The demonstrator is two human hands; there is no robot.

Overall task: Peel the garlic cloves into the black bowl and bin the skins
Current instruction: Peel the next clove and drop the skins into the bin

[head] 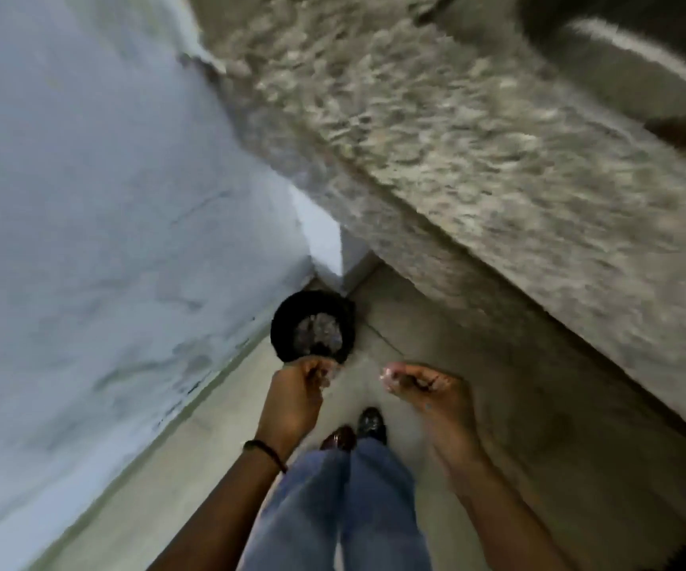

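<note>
Plainly, motion blur is smearing every surface, so any lettering is too soft to read, and the person is standing and looking down at a black bin [292,311] sitting on the floor [436,331] in the corner where the pale wall [106,199] is meeting the base under a speckled stone counter [477,158]. One bin is showing, with a greyish heap of scraps [320,329] lying in its bottom, too blurred to identify. Two hands are showing. The left hand [296,399] is hovering over the bin's near rim with its fingers curled in, and it is pinching pale garlic skins [327,373] at its fingertips. The right hand [428,389] is hovering just beside the bin, over the floor, palm turned up and cupped, its fingers curling round a second small pale clump of skins at the tips; how many pieces each hand is holding is not possible to count. One dark band [265,449] is circling the left wrist. Two dark shoes [370,422] are poking out below blue jeans [333,508], and both forearms are being cut off by the bottom edge
</note>
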